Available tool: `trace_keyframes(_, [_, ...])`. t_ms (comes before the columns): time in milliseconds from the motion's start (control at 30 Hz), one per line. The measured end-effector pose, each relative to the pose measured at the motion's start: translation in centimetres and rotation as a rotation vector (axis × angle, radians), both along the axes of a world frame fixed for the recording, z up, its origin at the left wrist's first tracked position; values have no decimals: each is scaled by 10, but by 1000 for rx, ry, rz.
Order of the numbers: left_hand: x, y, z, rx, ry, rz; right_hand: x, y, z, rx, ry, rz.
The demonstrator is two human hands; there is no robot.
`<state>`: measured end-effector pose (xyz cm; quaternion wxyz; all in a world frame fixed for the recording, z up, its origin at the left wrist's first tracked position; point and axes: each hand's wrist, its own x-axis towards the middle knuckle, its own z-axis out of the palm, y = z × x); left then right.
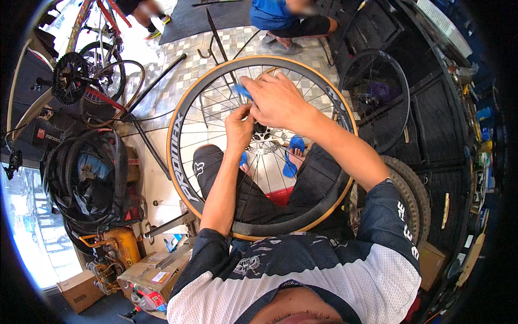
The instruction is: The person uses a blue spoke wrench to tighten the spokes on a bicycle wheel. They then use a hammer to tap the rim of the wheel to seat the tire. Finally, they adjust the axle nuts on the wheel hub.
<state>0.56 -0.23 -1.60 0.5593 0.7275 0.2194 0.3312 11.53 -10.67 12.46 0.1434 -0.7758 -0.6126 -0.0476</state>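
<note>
A bicycle wheel with a deep black rim and tan-edged tyre lies tilted across my thighs, thin spokes running to its hub. A silver disc rotor is on the hub. Over the upper spokes, my right hand is closed round a blue object; most of it is hidden, so its kind is unclear. My left hand is just below, by the hub, thumb and fingers pinched together. Whatever they pinch is too small or hidden to make out. The two hands nearly touch.
A bicycle stands at the left above bundled black tyres. A yellow machine and a cardboard box are lower left. Another wheel leans on black cabinets at right. A person in blue crouches at the far side.
</note>
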Motion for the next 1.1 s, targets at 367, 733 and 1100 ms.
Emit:
trace_keyframes(367, [3,-4,4,60,44,-13,24,-21,7,144,295,132])
trace_keyframes(733, [8,-8,2,156,-29,-33,1,-13,19,-117,238,-89])
trace_keyframes(1100, [-1,-2,20,118,-4,-139,22,-13,6,203,148,332])
